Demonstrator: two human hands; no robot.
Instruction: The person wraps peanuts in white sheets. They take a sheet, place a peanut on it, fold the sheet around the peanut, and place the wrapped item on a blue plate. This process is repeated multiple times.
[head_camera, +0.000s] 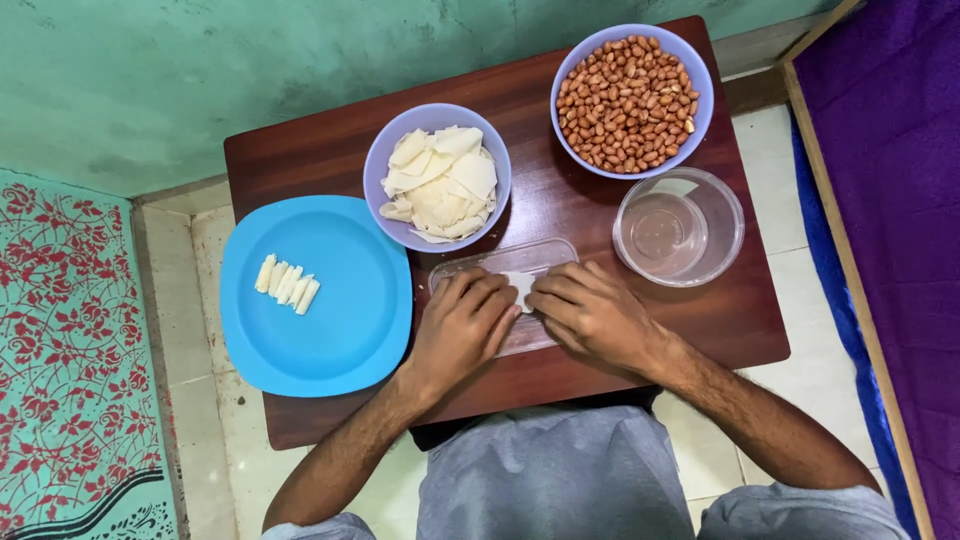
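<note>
1. Wrapper piece: a small, pale, off-white sheet, thin and flat, seen just below the centre of the frame. Only a narrow part is exposed between the two hands; it lies on a clear plastic lid set on the table.
2. Left hand: placed palm down at lower centre, fingers held together and curled, fingertips pressed on the left edge of the pale sheet.
3. Right hand: placed palm down just right of the left hand, fingers together and bent, tips laid on the right edge of the same sheet. Whether the sheet is pinched or only pressed cannot be told.
4. Table: dark reddish-brown wood, small, occupying the middle of the frame.
5. Blue plate: round, at left of centre, overhanging the table edge; a short row of rolled white pieces is lined up on it, side by side and touching.
6. Lilac bowl: above the hands, filled with loosely stacked pale sheets of the same kind.
7. Second lilac bowl: at upper right, filled with reddish-brown peanuts.
8. Clear round container: right of centre, just below the peanut bowl; its contents cannot be made out.
</note>
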